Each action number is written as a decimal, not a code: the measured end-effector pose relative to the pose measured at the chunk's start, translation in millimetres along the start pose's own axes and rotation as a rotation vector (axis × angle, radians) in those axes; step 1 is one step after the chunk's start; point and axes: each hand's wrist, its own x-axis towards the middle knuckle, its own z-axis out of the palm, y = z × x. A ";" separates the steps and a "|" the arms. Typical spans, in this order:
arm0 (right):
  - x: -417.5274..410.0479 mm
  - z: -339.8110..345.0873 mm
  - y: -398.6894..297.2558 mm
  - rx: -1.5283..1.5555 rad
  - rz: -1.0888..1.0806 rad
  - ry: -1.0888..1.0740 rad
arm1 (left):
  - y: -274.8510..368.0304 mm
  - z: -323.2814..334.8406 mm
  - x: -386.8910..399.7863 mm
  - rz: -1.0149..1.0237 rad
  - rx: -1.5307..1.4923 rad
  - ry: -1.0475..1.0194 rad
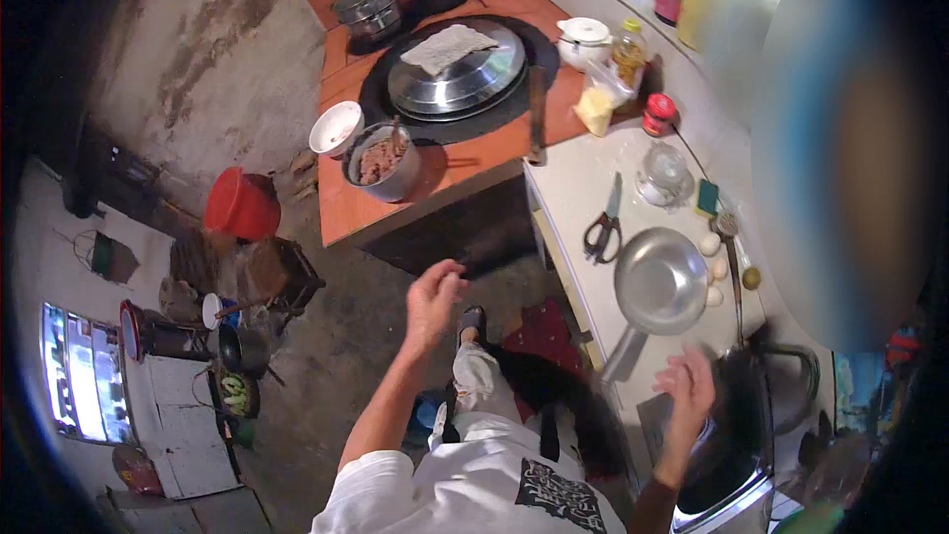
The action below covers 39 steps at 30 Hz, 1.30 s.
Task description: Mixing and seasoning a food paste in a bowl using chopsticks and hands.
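My left hand [436, 300] hangs in the air over the floor, just before the stove's front edge. Its fingers are loosely curled, with nothing seen in them. My right hand [689, 384], slightly blurred, is raised over the near end of the white counter [567, 178], beside the sink [730, 452], fingers apart. Close to it lies a metal frying pan [660, 280], its handle pointing towards me. Black-handled scissors [604, 233] rest left of the pan. Several eggs [710, 244] and a long-handled ladle [734, 274] lie to its right.
The tiled stove [430, 211] bears a lidded wok [460, 81] with a folded cloth [447, 48], a pot of minced meat [382, 163] and a white bowl [337, 128]. A glass jar [663, 174] and a sponge [707, 196] stand along the counter. A red bucket [241, 204] is at left.
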 end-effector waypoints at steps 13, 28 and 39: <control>176.0 498.4 -18.8 -0.179 -0.266 -0.519 | -39.1 -175.2 212.2 -0.266 -0.276 0.434; 210.2 587.1 -83.0 -0.409 -0.491 -0.950 | -49.8 -201.9 273.4 -0.708 -0.509 -0.105; 229.6 574.6 -85.3 -0.277 -0.342 -0.979 | -48.8 -197.2 277.8 -0.914 -0.746 -0.203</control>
